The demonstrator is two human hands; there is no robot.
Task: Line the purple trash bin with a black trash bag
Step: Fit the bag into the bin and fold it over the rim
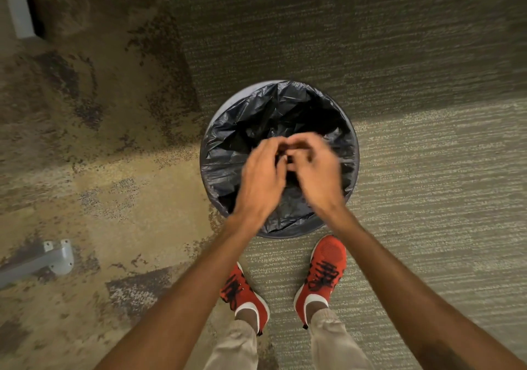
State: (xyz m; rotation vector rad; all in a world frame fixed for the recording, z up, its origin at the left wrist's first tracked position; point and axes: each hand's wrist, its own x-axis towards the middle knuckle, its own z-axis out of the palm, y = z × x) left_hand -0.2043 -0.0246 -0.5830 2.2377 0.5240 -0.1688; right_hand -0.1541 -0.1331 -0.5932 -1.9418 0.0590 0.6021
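Note:
A round purple trash bin [242, 91] stands on the carpet right in front of my feet, seen from straight above. A crinkled black trash bag [273, 118] fills its inside and folds over most of the rim; a pale strip of rim shows at the upper left. My left hand [262, 178] and my right hand [316, 172] hover together over the middle of the bin opening, fingers curled and fingertips meeting. Both hands are motion-blurred. Something dark shows between the fingers; whether it is a pinch of bag I cannot tell.
My red shoes [245, 292] [322, 272] stand just behind the bin. A grey metal furniture foot [57, 255] sits on the floor at the left, and a white post [17, 4] rises at the top left. Patterned carpet surrounds the bin.

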